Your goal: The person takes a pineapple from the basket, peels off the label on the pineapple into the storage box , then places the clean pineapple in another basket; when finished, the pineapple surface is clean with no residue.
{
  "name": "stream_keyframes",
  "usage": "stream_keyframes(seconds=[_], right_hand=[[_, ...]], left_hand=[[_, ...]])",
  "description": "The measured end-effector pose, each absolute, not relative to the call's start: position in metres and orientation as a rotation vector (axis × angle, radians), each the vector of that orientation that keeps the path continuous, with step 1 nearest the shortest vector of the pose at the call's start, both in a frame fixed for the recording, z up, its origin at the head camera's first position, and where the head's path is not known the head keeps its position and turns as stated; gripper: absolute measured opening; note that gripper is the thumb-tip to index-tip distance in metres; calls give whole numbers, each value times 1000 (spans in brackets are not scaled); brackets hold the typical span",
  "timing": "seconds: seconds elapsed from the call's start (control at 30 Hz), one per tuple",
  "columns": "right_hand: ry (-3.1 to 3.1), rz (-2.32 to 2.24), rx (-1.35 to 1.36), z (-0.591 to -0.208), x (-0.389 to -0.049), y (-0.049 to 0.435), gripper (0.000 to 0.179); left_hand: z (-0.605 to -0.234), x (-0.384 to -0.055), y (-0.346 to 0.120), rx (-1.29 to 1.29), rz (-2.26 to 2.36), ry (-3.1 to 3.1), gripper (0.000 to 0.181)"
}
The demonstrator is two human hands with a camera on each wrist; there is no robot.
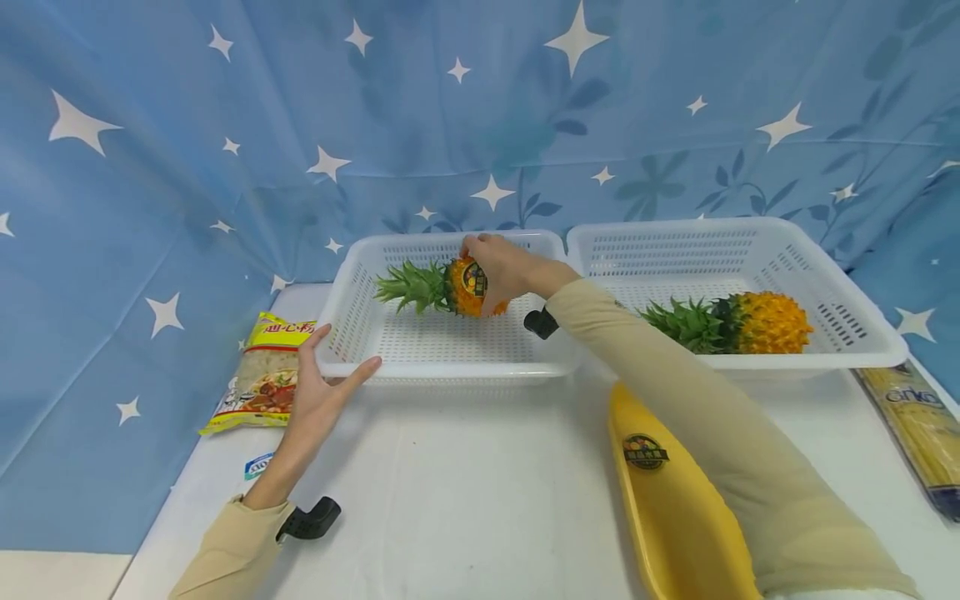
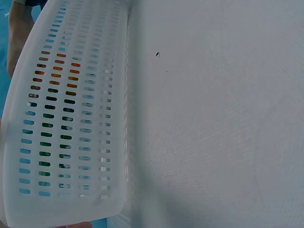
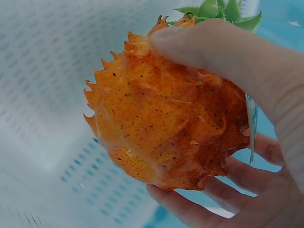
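Observation:
In the head view, my right hand grips an orange pineapple with a green crown, lying on its side in the left white plastic basket. The right wrist view shows the thumb on top of the spiny fruit and fingers beneath it. A dark round label faces up on the pineapple. My left hand touches the left basket's near left corner, thumb and fingers spread apart. Through the slots of the basket wall, orange and green show in the left wrist view.
A second white basket stands to the right with another pineapple inside. Beneath my right forearm lies a yellow boat-shaped tray. A yellow food bag is at left, a pasta pack at far right, and a small blue packet near my left wrist.

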State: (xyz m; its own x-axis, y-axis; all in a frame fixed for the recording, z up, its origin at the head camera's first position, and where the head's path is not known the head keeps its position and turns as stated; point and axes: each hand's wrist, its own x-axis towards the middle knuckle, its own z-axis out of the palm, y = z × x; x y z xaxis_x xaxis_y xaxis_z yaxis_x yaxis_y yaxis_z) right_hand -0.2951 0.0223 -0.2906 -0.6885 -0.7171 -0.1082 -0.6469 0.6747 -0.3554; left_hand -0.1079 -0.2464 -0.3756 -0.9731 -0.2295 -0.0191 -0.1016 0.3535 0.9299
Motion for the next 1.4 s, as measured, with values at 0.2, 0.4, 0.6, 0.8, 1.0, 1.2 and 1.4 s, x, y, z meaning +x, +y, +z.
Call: stream_keyframes(seconds=[0.2,0.4,0.6,0.8,1.0,1.2,1.4], right_hand=[[2693,-524,-1204,-259,-272,42,90],[2740,-635,-1353,-233,-232,64,90],[2743,-744,-1511,-230,-186,80,91],[2669,-748,-1641,-237,-146,97,94],[2563,-680,-1735,-260,-120,114,95],[2557,-596,-1680,-289,-107,133,91],[2589,-542,-1634,-312,-102,148,87]], left_hand=[[-376,-109,-245,319,-1694,-2486,97],[-375,-108,-243,342,-1666,-2492,99],[-376,-103,-244,379,-1642,-2547,104],[-380,-105,-243,210,-1758,-2407,87],[-378,-107,-241,263,-1827,-2363,92],[-377,-108,-241,348,-1754,-2448,98],[-378,-109,-241,343,-1726,-2460,97]])
